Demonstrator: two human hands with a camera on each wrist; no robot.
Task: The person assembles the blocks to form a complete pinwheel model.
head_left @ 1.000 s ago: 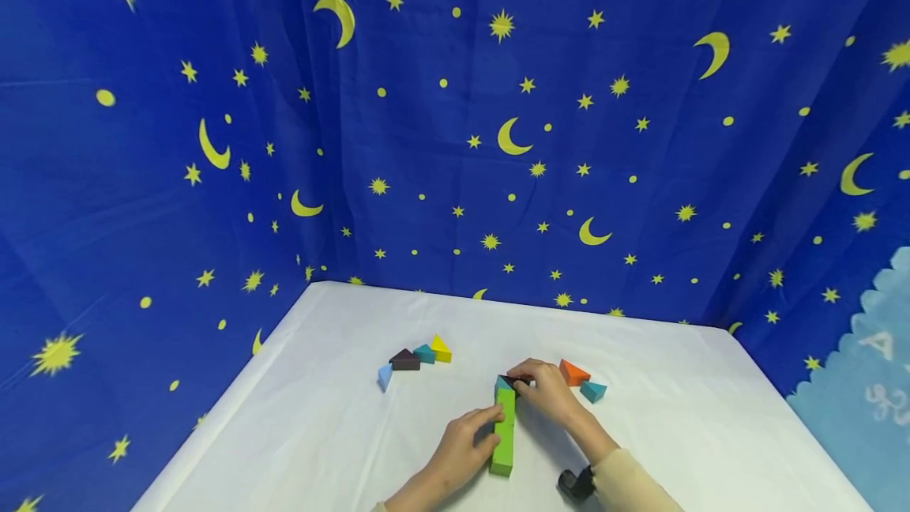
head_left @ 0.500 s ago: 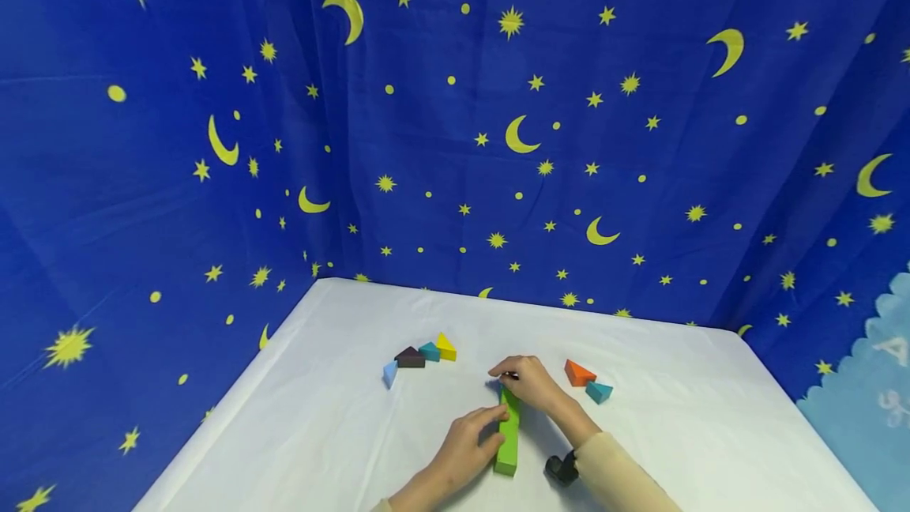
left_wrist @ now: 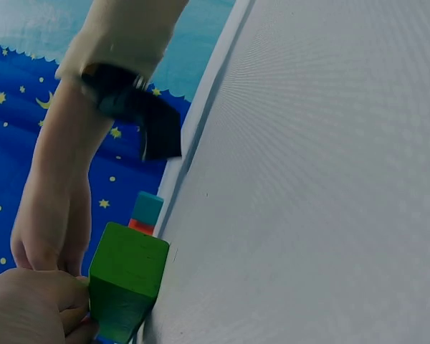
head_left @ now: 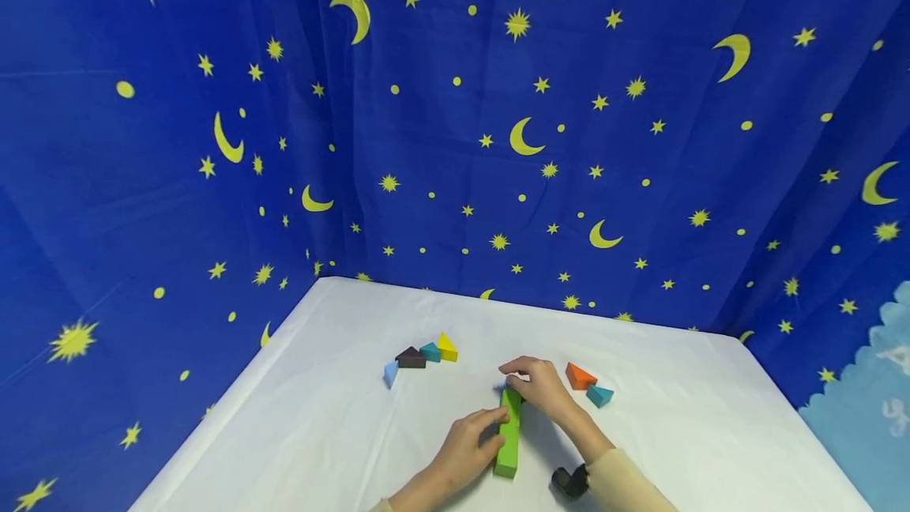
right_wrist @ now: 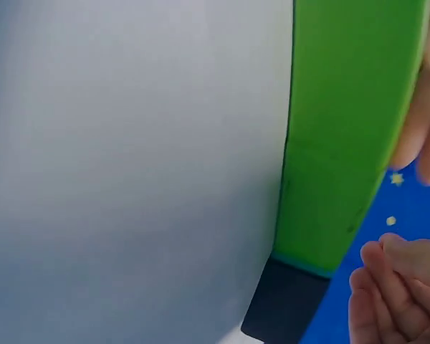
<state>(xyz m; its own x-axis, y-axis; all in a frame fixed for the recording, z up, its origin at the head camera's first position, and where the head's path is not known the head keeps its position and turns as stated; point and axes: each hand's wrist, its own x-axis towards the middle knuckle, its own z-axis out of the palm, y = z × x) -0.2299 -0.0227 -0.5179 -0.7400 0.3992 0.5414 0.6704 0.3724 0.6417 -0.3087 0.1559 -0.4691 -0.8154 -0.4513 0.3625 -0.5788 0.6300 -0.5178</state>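
In the head view a row of green blocks [head_left: 507, 441] lies lengthwise on the white table. My left hand [head_left: 464, 449] rests at its left side, index fingertip on the upper edge and thumb lower down; its fingers also show beside the green face in the right wrist view. My right hand [head_left: 542, 387] is over the far end, thumb and index apart, with nothing seen held between them. A thin teal edge [right_wrist: 301, 266] shows at that end, followed by a dark block [right_wrist: 283, 301]. In the head view the right hand mostly covers these end pieces.
Left of the row lie a light blue triangle [head_left: 391, 374], a dark triangle [head_left: 411, 358], a teal one [head_left: 430, 352] and a yellow one [head_left: 446, 348]. On the right are an orange triangle [head_left: 580, 376] and a teal triangle [head_left: 600, 395]. A starry blue curtain [head_left: 455, 141] surrounds the table.
The right hand, earlier pinching the dark triangle at the row's far end, moved left over the end, then slightly back right, its fingers parting. The left hand stays at the green blocks.
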